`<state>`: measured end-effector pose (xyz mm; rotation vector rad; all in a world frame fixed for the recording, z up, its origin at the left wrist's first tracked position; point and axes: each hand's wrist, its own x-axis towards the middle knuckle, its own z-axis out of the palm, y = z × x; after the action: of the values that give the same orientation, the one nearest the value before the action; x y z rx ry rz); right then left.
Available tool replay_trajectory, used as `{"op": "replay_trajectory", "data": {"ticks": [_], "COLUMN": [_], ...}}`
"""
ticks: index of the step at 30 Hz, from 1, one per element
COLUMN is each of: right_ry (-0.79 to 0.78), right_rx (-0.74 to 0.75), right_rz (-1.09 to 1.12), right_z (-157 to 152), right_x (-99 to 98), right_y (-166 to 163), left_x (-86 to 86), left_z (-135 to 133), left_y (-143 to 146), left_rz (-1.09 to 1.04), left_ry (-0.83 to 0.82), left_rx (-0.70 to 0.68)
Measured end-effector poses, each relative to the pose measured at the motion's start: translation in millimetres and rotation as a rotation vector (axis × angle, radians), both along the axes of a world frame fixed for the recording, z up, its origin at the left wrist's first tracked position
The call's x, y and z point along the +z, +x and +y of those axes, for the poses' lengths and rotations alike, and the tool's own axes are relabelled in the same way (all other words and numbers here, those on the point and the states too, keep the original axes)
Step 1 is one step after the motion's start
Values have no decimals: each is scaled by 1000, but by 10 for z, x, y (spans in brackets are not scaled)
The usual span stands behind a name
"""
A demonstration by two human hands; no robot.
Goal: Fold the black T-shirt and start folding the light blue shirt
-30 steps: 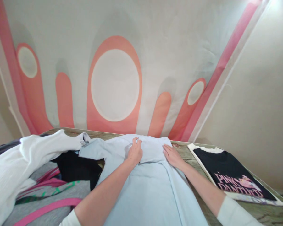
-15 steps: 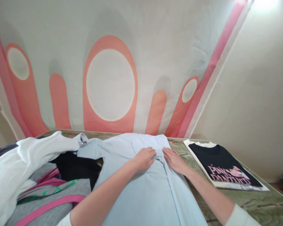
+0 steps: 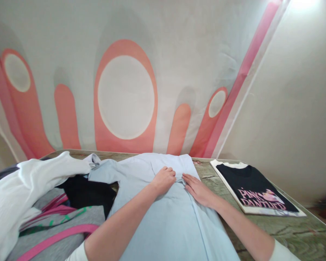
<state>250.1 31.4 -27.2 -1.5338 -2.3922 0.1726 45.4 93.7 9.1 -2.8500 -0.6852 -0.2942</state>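
One bare left hand rests curled on a pale-blue, short-sleeved cloth garment in the head view, its grip unclear; the flat-fingered bare right hand lies just beside, on the same cloth. One wood-patterned table bears the garment between heaped mixed-colour clothes and stacked black-and-white shirts.

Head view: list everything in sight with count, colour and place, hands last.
Garment under the hands: one, light blue, centre
Draped garment: one, white, left
Crumpled cloth: count unclear, black, beside the light-blue sleeve
Pink-trimmed cloth: count unclear, grey, near left
Dark cloth: count unclear, far-left edge
Printed shirt: one, black, right, on pale folded cloth
Table: one, brownish-green, beneath
Backdrop: one, grey with coral shapes, behind
Left hand: one, bare, on light-blue garment
Right hand: one, bare, fingers extended, same garment
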Motion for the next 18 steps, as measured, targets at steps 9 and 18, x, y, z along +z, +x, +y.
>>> {"op": "replay_trajectory", "data": {"ticks": [9, 18], "right_ry": [-17, -4], "right_rx": [-84, -184], "right_rz": [39, -33], "right_z": [-59, 76], "right_x": [-76, -169], "right_y": [109, 284], "left_x": [-53, -221], "left_z": [-59, -107], "left_y": [15, 95], "left_rz": [-84, -54], "left_ry": [-150, -274], "left_rx": [131, 116]}}
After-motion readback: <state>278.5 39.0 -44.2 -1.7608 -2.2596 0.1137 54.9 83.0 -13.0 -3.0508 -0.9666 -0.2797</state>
